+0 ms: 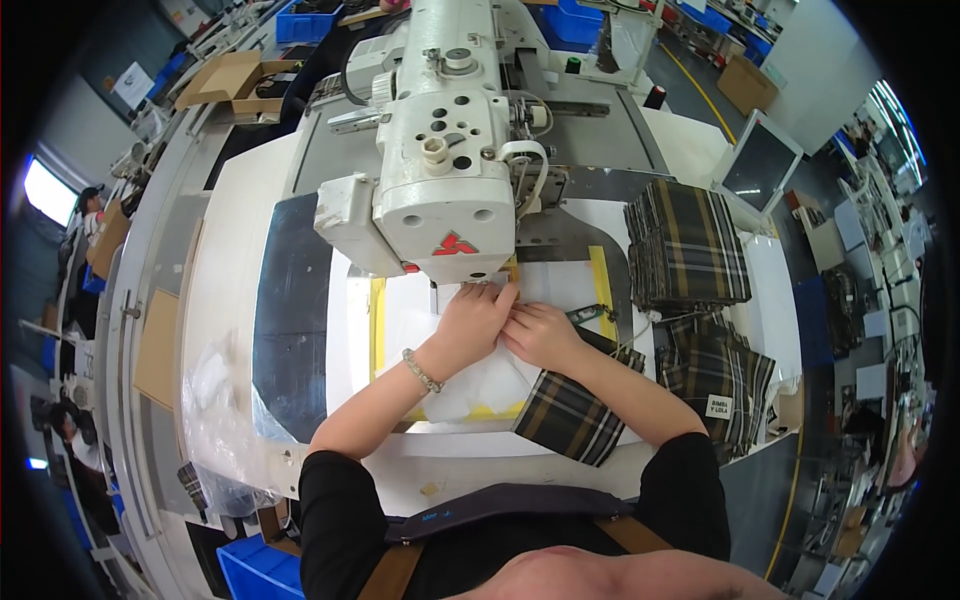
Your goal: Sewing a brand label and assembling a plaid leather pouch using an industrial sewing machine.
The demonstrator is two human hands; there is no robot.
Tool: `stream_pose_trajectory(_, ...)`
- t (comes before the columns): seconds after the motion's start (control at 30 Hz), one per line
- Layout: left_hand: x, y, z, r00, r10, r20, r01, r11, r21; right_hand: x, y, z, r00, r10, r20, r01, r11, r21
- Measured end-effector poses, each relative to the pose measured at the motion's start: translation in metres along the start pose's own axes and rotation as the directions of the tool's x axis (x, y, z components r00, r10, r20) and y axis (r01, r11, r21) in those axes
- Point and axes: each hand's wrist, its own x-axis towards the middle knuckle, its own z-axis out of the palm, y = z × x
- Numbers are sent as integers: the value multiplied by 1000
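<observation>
My left hand (468, 325), with a beaded bracelet (422, 371) at its wrist, and my right hand (541, 334) meet below the head of a white industrial sewing machine (445, 215). The fingers of both are bent and drawn together; what they hold is hidden. White sheet material (412, 335) lies beneath them, inside a yellow-edged frame (599, 285). Under my right forearm lies a dark plaid fabric piece (571, 416). Beside my right hand rests a small green tool (588, 313), perhaps thread snips.
To the right stands a stack of plaid fabric pieces (690, 245), with a looser plaid pile (715, 365) nearer me. Behind it is a screen (762, 160). Clear plastic bags (225, 430) hang over the table's left side. A blue crate (258, 570) sits low at the left.
</observation>
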Motion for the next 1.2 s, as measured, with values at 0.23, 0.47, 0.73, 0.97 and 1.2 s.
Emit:
stream_pose_trajectory(0.23,6,11,25,993,-77,-87,95,970,225,3,3,-3,999,38,-4,-38,998,42)
stream_pose_trajectory(0.47,8,15,18,990,-137,-36,141,963,228,2,1,-4,998,41,-37,-39,998,41)
stream_pose_trajectory(0.73,2,14,32,977,-38,-209,108,935,338,-3,1,2,999,27,-34,-27,1000,7)
stream_pose_trajectory(0.97,6,13,33,983,-50,-175,113,922,371,-4,4,4,999,2,-45,-3,1000,-25)
stream_pose_trajectory(1.2,5,8,26,994,-85,-75,102,955,279,-2,10,12,998,-22,-67,20,999,-29)
